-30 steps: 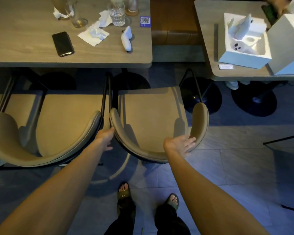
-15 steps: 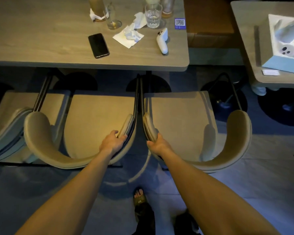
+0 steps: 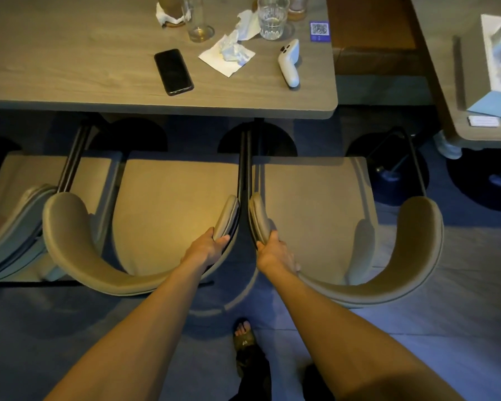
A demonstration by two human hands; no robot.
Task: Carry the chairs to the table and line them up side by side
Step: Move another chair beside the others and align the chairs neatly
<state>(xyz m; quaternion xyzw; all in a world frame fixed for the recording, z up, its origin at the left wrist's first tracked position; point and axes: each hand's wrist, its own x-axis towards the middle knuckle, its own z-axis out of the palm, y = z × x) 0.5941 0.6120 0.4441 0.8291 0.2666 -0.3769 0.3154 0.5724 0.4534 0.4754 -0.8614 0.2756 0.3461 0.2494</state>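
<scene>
While the left hand (image 3: 207, 248) grips the middle chair (image 3: 168, 215) and the right hand (image 3: 275, 253) grips its neighbour (image 3: 324, 218), both sit flush before the table (image 3: 70, 68) (a third chair (image 3: 18, 198) alongside), so little looks left beyond letting go.

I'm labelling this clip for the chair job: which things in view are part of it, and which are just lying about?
Part of the job:
middle chair, gripped by left hand
right chair, gripped by right hand
left chair
table

Lying about:
phone
napkin
white controller
glass
QR card
</scene>
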